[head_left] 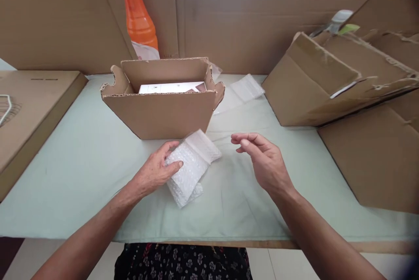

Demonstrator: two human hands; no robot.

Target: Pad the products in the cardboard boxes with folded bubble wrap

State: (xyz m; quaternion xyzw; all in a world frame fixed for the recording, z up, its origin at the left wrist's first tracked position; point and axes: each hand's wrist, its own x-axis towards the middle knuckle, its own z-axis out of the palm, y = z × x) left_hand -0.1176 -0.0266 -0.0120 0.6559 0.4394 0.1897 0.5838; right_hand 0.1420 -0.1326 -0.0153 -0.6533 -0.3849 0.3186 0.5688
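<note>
A white bubble-wrap bundle (191, 166) lies on the pale green table cover (81, 162), just in front of an open cardboard box (163, 110). My left hand (157, 170) rests on the bundle's left side, thumb and fingers gripping it. My right hand (262, 158) hovers a little to the right of the bundle, fingers loosely curled and holding nothing. Inside the open box lies a white flat package (172, 87).
An orange bottle (139, 16) stands behind the box against a cardboard wall. Clear plastic bags (245, 88) lie at the back. Torn cardboard boxes (343, 83) crowd the right side; a flat carton (29, 105) lies at left.
</note>
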